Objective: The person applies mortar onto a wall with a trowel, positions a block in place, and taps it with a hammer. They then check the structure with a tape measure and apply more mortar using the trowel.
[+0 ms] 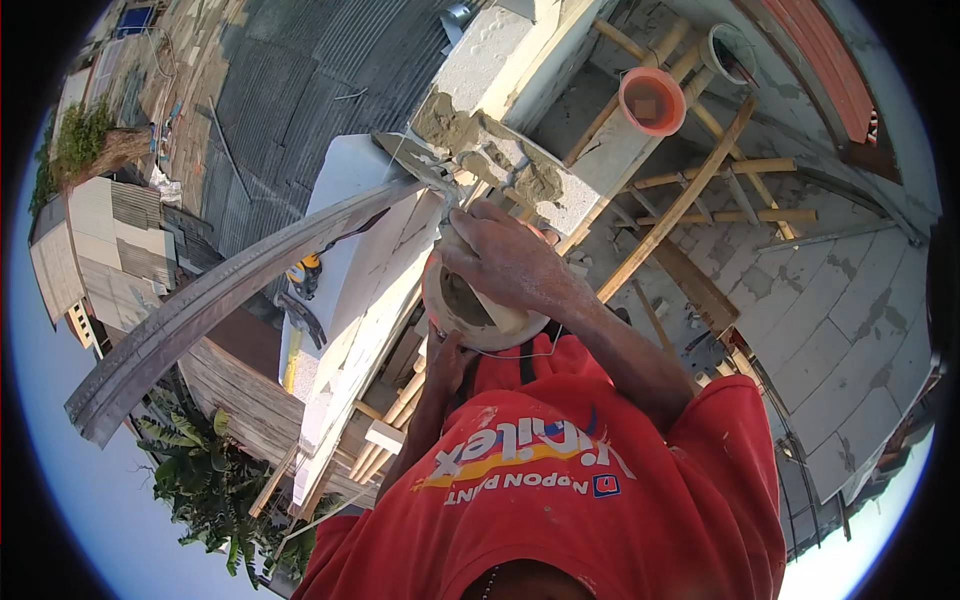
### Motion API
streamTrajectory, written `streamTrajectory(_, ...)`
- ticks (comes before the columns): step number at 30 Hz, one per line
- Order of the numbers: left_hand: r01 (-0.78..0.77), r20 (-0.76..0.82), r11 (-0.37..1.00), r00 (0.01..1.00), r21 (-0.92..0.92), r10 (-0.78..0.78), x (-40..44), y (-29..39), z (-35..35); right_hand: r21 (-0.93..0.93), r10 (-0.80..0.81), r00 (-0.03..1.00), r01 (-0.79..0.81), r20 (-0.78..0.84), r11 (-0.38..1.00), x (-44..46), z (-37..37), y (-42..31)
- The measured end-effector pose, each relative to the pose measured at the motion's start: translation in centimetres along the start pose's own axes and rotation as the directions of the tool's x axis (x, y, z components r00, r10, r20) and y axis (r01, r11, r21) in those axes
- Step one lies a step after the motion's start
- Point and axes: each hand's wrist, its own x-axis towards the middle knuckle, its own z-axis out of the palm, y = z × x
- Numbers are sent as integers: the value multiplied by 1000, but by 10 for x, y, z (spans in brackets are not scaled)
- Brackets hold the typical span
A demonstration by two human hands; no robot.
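Observation:
My right hand [505, 255] is closed around a trowel; its pale handle [503, 316] sticks out below the fist. The mortar-smeared trowel blade [408, 158] points up and left, beside the top of the block wall [575, 195]. Wet grey mortar [535, 180] lies in uneven lumps on that wall top. Under my right hand is an orange bucket [432, 290] with mortar inside, held close to my body. My left hand [447, 360] grips the bucket's near left side, its fingers partly hidden.
A long metal channel [240, 265] juts out to the left. A yellow-and-black tool [304, 274] lies on the white ledge beside it. Another orange bucket [652, 102] and a pale bucket [730, 52] stand at the upper right, near wooden poles [680, 200]. Corrugated roofs [300, 90] lie below.

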Motion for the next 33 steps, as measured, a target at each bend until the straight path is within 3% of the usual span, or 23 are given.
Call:
streamTrajectory(7,-13,38,1000,999,7,13,5,-1,1,83,17,995,-25,95,996,-20,-14,16)
streamTrajectory(13,41,13,997,999,68,-42,11,1,0,156,-29,998,20,58,987,-24,-26,36)
streamTrajectory(16,37,-10,997,999,67,-36,9,3,0,297,200,961,-251,192,921,-36,-70,26)
streamTrajectory(19,25,-30,998,999,59,-24,7,4,3,236,230,971,-239,68,942,-51,-81,51)
streamTrajectory(22,24,-52,998,998,66,-20,10,6,7,329,287,955,-295,73,897,-81,-94,67)
streamTrajectory(25,36,-65,992,997,118,-28,13,6,12,382,418,891,-454,177,805,-115,-106,58)
streamTrajectory(26,24,-54,991,998,135,-17,14,7,14,261,470,847,-526,247,810,-123,-112,60)
streamTrajectory(29,6,-19,985,1000,175,-3,17,10,17,161,572,797,-600,193,783,-131,-94,62)
streamTrajectory(32,1,-6,982,1000,187,0,14,12,14,145,472,880,-474,54,868,-101,-80,63)
streamTrajectory(33,4,-6,982,1000,188,-3,12,12,12,65,390,921,-389,-1,919,-82,-74,69)
